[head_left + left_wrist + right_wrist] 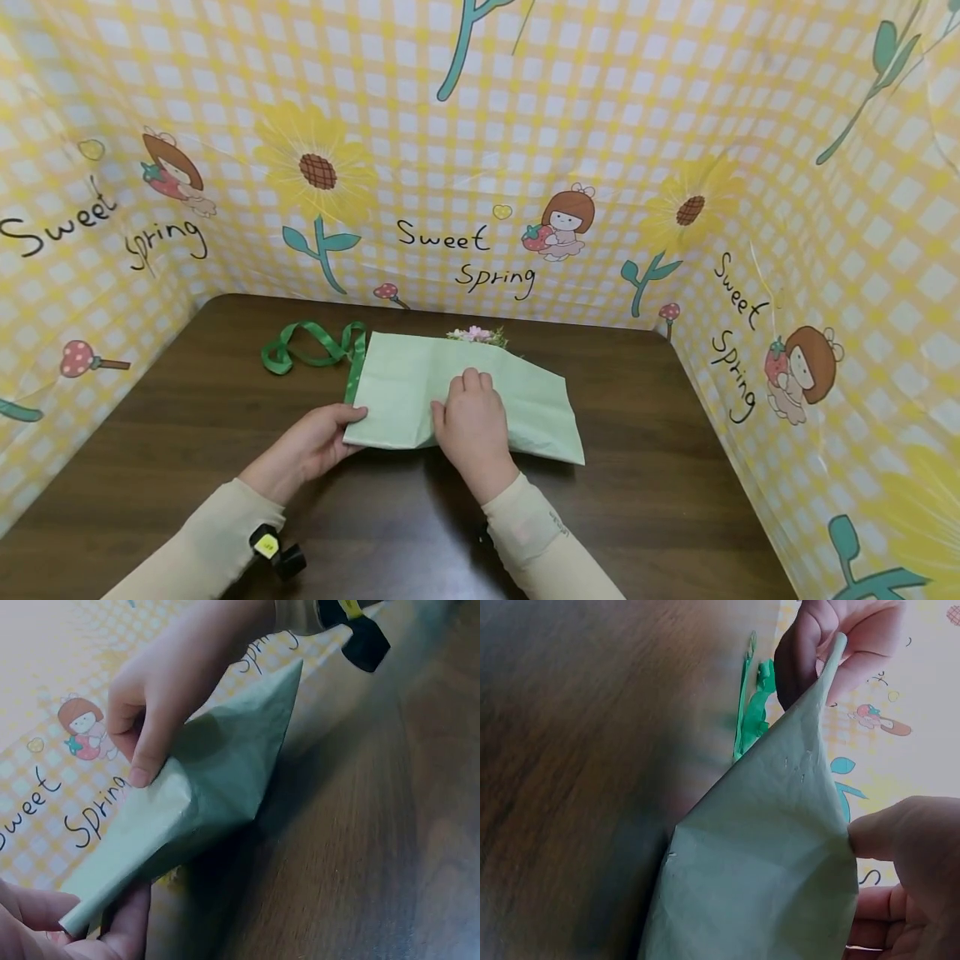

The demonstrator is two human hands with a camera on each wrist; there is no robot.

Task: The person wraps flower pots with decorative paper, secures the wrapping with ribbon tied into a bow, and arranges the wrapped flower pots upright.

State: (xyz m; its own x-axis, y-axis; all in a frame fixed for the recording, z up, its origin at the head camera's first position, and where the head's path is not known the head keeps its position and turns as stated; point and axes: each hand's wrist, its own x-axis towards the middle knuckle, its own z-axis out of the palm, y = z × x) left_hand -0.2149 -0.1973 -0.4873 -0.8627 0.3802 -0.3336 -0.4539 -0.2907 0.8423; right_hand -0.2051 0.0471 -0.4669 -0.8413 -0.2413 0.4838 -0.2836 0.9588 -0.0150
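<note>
A pale green paper bag (393, 392) lies on its side, bulging toward its right end. My left hand (322, 437) pinches its narrow left edge, thumb on top and fingers beneath, as the left wrist view also shows. My right hand (474, 425) rests on the middle of the bag, its thumb (150, 754) pressing the paper beside a raised crease. In the right wrist view, the right thumb and fingers touch the side of the bag (757, 877). A green ribbon (318, 346) loops out behind the bag's left end, next to a dotted green strip (356, 379).
Pink and white flowers with green sprigs (476, 335) show behind the bag's back edge, mostly hidden by it. Everything lies on a dark wooden table (187, 467). A yellow checked cloth (420, 158) with printed figures and sunflowers walls in the back and both sides.
</note>
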